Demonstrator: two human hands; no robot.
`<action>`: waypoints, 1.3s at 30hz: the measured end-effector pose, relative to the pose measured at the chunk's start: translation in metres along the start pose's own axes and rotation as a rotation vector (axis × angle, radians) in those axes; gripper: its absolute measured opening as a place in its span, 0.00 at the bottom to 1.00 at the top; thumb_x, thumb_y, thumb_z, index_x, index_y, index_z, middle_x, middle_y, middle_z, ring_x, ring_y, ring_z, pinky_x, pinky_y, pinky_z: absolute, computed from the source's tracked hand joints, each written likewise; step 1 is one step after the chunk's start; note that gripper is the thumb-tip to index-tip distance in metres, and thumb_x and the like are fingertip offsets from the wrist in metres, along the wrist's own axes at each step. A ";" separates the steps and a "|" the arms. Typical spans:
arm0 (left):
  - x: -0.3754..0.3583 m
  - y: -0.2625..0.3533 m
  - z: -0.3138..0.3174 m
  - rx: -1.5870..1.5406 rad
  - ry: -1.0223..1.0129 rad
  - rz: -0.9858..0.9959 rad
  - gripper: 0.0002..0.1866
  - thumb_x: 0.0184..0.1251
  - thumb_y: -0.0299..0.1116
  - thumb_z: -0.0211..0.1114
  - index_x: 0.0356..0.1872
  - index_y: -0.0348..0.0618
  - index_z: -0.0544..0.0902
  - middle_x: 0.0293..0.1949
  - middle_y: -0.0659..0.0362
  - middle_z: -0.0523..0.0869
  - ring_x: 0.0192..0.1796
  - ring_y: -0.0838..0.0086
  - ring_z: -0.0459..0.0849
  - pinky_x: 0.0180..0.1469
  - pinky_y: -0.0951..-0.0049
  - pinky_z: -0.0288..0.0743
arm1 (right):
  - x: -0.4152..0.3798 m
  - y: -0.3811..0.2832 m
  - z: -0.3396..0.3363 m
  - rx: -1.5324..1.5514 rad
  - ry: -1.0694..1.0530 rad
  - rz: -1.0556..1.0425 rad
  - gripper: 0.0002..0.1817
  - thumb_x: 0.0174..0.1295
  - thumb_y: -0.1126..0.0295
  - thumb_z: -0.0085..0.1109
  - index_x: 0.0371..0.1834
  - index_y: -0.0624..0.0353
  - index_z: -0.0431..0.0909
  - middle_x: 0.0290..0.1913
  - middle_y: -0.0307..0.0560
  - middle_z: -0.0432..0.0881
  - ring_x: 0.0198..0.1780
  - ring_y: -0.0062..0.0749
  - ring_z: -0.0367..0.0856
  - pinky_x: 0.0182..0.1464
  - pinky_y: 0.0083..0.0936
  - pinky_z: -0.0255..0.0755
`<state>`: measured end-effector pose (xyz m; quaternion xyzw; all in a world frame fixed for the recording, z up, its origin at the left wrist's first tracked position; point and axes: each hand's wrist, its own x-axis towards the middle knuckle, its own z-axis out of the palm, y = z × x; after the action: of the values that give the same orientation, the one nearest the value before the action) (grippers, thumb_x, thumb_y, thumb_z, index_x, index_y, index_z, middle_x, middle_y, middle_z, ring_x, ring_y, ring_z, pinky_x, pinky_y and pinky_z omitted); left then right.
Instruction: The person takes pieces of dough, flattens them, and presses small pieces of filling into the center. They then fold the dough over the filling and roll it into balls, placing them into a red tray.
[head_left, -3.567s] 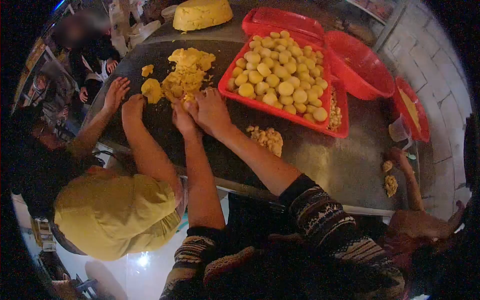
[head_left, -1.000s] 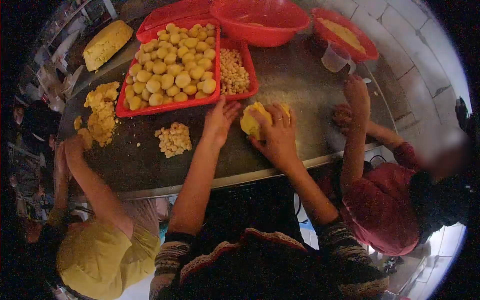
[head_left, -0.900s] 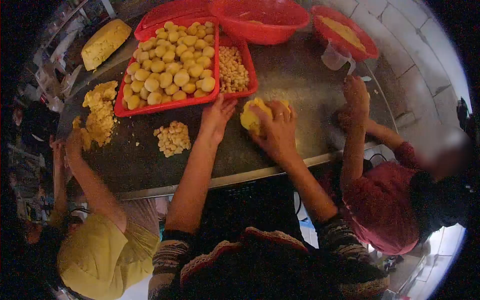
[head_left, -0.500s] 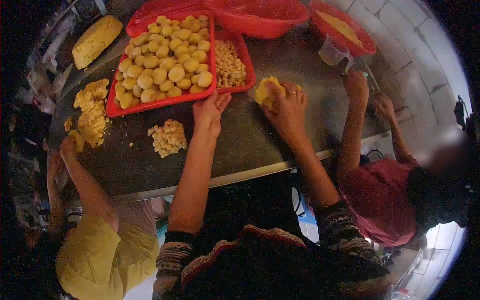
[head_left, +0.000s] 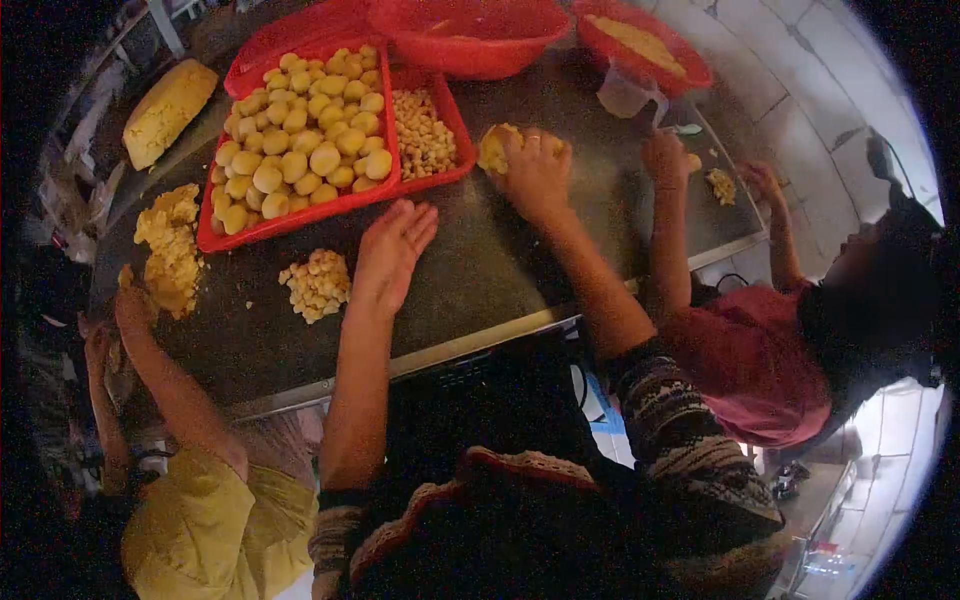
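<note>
My right hand (head_left: 535, 178) is closed over a lump of yellow dough (head_left: 491, 150) at the middle of the dark table; the palm side and much of the lump are hidden. My left hand (head_left: 395, 255) is open, its fingers stretched out, and it holds nothing. It is just below the front right corner of a red tray (head_left: 300, 217) full of round yellow dough balls (head_left: 325, 158). A pile of small pale chunks (head_left: 316, 286) lies to the left of this hand. Behind the tray's right side, a second red tray (head_left: 462, 140) holds more pale chunks (head_left: 424, 130).
Crumbly yellow dough (head_left: 170, 250) and a large dough block (head_left: 170, 112) lie at the left. Red basins (head_left: 470, 60) stand at the back, with a clear plastic jug (head_left: 628, 95) by the right one. A co-worker's hands (head_left: 665, 160) are at right, another's hand (head_left: 135, 305) at left.
The view has shifted, so the table's things sit further left. My left hand has come away from the tray's corner toward me. My right hand still grips the dough.
</note>
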<state>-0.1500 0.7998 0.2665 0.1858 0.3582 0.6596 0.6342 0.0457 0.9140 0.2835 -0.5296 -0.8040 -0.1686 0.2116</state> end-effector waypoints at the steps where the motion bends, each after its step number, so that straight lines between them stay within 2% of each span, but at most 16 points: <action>1: -0.015 0.004 0.001 0.100 0.028 0.008 0.24 0.66 0.34 0.60 0.58 0.32 0.66 0.54 0.47 0.75 0.57 0.60 0.76 0.62 0.64 0.68 | 0.005 0.001 -0.006 0.054 -0.106 -0.016 0.30 0.51 0.57 0.64 0.59 0.49 0.68 0.54 0.50 0.73 0.58 0.45 0.67 0.59 0.50 0.56; 2: -0.034 0.014 0.005 0.098 0.018 0.030 0.24 0.66 0.34 0.60 0.58 0.32 0.66 0.54 0.47 0.75 0.57 0.60 0.76 0.62 0.64 0.68 | 0.011 0.009 -0.008 0.051 -0.084 -0.025 0.30 0.51 0.57 0.64 0.59 0.49 0.68 0.54 0.50 0.73 0.58 0.45 0.67 0.59 0.50 0.56; 4: -0.077 0.026 0.005 0.563 0.023 0.285 0.17 0.68 0.36 0.57 0.53 0.38 0.74 0.56 0.51 0.76 0.58 0.61 0.75 0.60 0.65 0.69 | 0.011 0.037 -0.007 0.475 0.179 -0.251 0.25 0.50 0.63 0.63 0.53 0.56 0.72 0.52 0.56 0.75 0.55 0.53 0.71 0.58 0.49 0.63; 5: -0.086 0.030 -0.008 0.725 0.049 0.410 0.16 0.68 0.35 0.57 0.52 0.39 0.75 0.57 0.51 0.76 0.58 0.62 0.75 0.60 0.66 0.69 | 0.005 0.041 -0.014 0.477 0.180 -0.262 0.25 0.50 0.63 0.63 0.53 0.56 0.72 0.52 0.56 0.75 0.55 0.53 0.71 0.58 0.49 0.63; 7: -0.103 0.041 -0.040 0.938 0.192 0.562 0.14 0.68 0.32 0.56 0.53 0.40 0.76 0.59 0.52 0.74 0.60 0.65 0.74 0.61 0.66 0.67 | -0.025 0.042 -0.028 0.613 0.078 0.062 0.22 0.53 0.71 0.60 0.54 0.58 0.73 0.53 0.57 0.75 0.54 0.53 0.74 0.55 0.41 0.69; 9: -0.112 0.048 -0.061 0.988 0.304 0.596 0.14 0.68 0.29 0.55 0.54 0.41 0.76 0.59 0.53 0.74 0.62 0.66 0.72 0.62 0.66 0.66 | -0.041 0.033 -0.011 0.546 0.079 0.048 0.22 0.54 0.72 0.58 0.54 0.58 0.72 0.53 0.56 0.75 0.52 0.51 0.75 0.53 0.39 0.71; 11: -0.111 0.055 -0.074 1.519 0.520 0.803 0.16 0.67 0.27 0.55 0.55 0.42 0.76 0.58 0.52 0.75 0.62 0.63 0.72 0.64 0.66 0.64 | -0.050 0.020 -0.003 0.484 0.088 0.039 0.21 0.55 0.73 0.57 0.54 0.59 0.72 0.53 0.55 0.75 0.51 0.50 0.76 0.50 0.37 0.73; 13: -0.112 0.054 -0.081 1.553 0.516 0.773 0.17 0.66 0.26 0.55 0.56 0.43 0.76 0.58 0.51 0.75 0.62 0.62 0.72 0.64 0.65 0.64 | -0.050 0.010 0.001 0.402 0.196 0.072 0.14 0.58 0.69 0.57 0.48 0.56 0.77 0.49 0.48 0.78 0.44 0.45 0.80 0.43 0.35 0.76; 17: -0.114 0.049 -0.101 1.492 0.480 0.578 0.18 0.65 0.23 0.54 0.57 0.43 0.75 0.58 0.51 0.75 0.62 0.63 0.72 0.63 0.66 0.65 | -0.042 0.008 0.001 0.307 0.202 0.002 0.12 0.58 0.68 0.57 0.46 0.54 0.77 0.48 0.47 0.78 0.42 0.45 0.80 0.40 0.37 0.75; 20: -0.117 0.056 -0.107 1.512 0.431 0.577 0.17 0.65 0.24 0.55 0.56 0.43 0.76 0.57 0.52 0.77 0.59 0.64 0.75 0.59 0.66 0.68 | -0.038 0.003 -0.004 0.307 0.075 -0.015 0.10 0.58 0.67 0.58 0.42 0.54 0.77 0.44 0.48 0.79 0.38 0.46 0.80 0.38 0.39 0.75; 22: -0.117 0.057 -0.104 1.568 0.462 0.590 0.17 0.64 0.24 0.56 0.55 0.43 0.77 0.53 0.53 0.78 0.55 0.65 0.76 0.57 0.67 0.69 | -0.038 -0.003 -0.013 0.287 -0.069 0.110 0.09 0.57 0.65 0.59 0.37 0.56 0.78 0.40 0.50 0.80 0.35 0.48 0.80 0.36 0.41 0.74; 29: -0.115 0.056 -0.115 1.459 0.514 0.647 0.14 0.58 0.20 0.63 0.46 0.40 0.79 0.40 0.58 0.79 0.42 0.72 0.77 0.49 0.70 0.71 | -0.053 0.011 -0.014 0.338 -0.176 0.072 0.11 0.57 0.63 0.60 0.37 0.58 0.79 0.35 0.54 0.81 0.36 0.46 0.81 0.35 0.38 0.74; 31: -0.114 0.056 -0.122 1.383 0.510 0.618 0.13 0.58 0.21 0.63 0.46 0.40 0.78 0.39 0.59 0.79 0.42 0.72 0.77 0.49 0.70 0.71 | -0.051 0.015 -0.026 0.804 -0.237 0.318 0.11 0.60 0.63 0.59 0.38 0.60 0.80 0.34 0.54 0.81 0.37 0.40 0.82 0.37 0.31 0.74; 34: -0.117 0.057 -0.120 1.246 0.503 0.549 0.11 0.59 0.23 0.64 0.44 0.40 0.78 0.39 0.59 0.80 0.44 0.72 0.77 0.50 0.70 0.71 | -0.052 0.034 0.001 1.012 -0.192 0.333 0.12 0.62 0.64 0.58 0.41 0.60 0.79 0.35 0.53 0.82 0.38 0.35 0.83 0.38 0.26 0.74; 38: -0.116 0.060 -0.101 1.267 0.523 0.617 0.08 0.62 0.28 0.63 0.42 0.40 0.79 0.44 0.57 0.82 0.48 0.71 0.78 0.55 0.68 0.70 | -0.049 0.024 -0.015 0.681 -0.168 0.311 0.14 0.60 0.64 0.58 0.46 0.58 0.77 0.37 0.53 0.82 0.40 0.41 0.82 0.41 0.31 0.74; 39: -0.117 0.059 -0.102 1.263 0.529 0.617 0.08 0.62 0.28 0.63 0.42 0.40 0.79 0.44 0.57 0.82 0.48 0.71 0.78 0.55 0.68 0.70 | -0.052 0.013 -0.022 0.554 -0.172 0.184 0.14 0.59 0.66 0.58 0.46 0.58 0.77 0.38 0.54 0.81 0.42 0.44 0.80 0.42 0.33 0.74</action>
<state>-0.2485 0.6658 0.2637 0.4417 0.7406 0.4989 0.0860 0.0790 0.8675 0.2755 -0.5345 -0.7830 0.1223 0.2935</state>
